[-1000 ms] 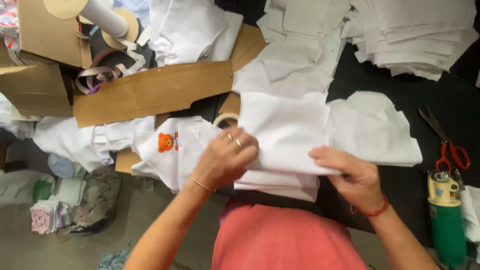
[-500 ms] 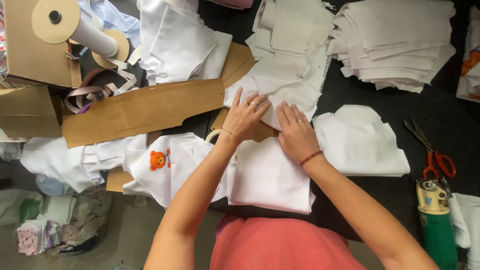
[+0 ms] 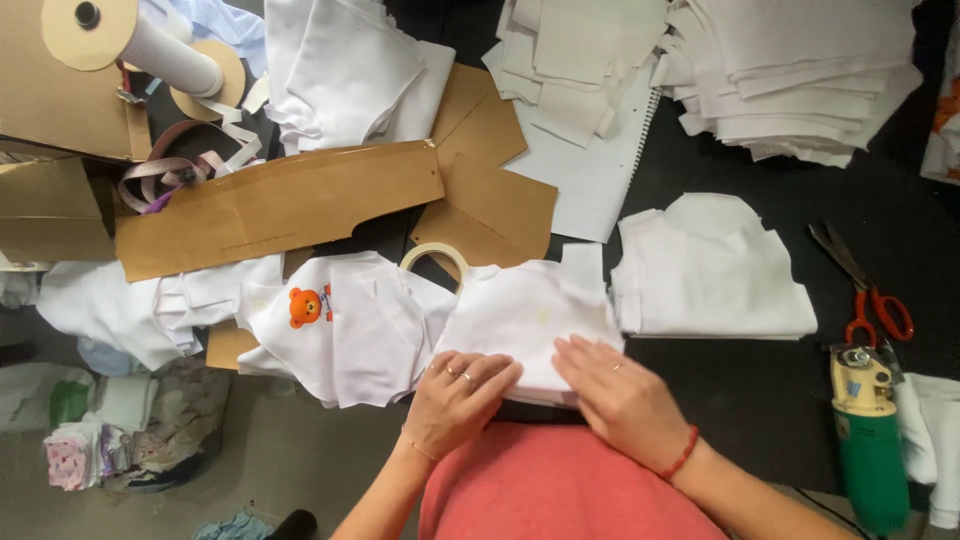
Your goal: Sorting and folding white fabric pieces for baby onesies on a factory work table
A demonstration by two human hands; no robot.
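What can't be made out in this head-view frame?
- White fabric piece: its near edge is covered by the left hand and right hand.
- Green cutting tool: its lower end is cut off by the frame's bottom edge.
- Tape roll: partly hidden under the fabric.
- Stacked white pieces: cropped by the top edge.

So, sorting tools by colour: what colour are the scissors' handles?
Orange-red handles on the scissors, clearest in the head view.

Your left hand (image 3: 455, 400) lies palm down, fingers together and pointing toward two o'clock, rings on two fingers. Your right hand (image 3: 620, 395) lies flat just beside it, fingers aimed toward ten o'clock, a red cord around the wrist. Neither hand closes a grip; both forearms run in from six o'clock.
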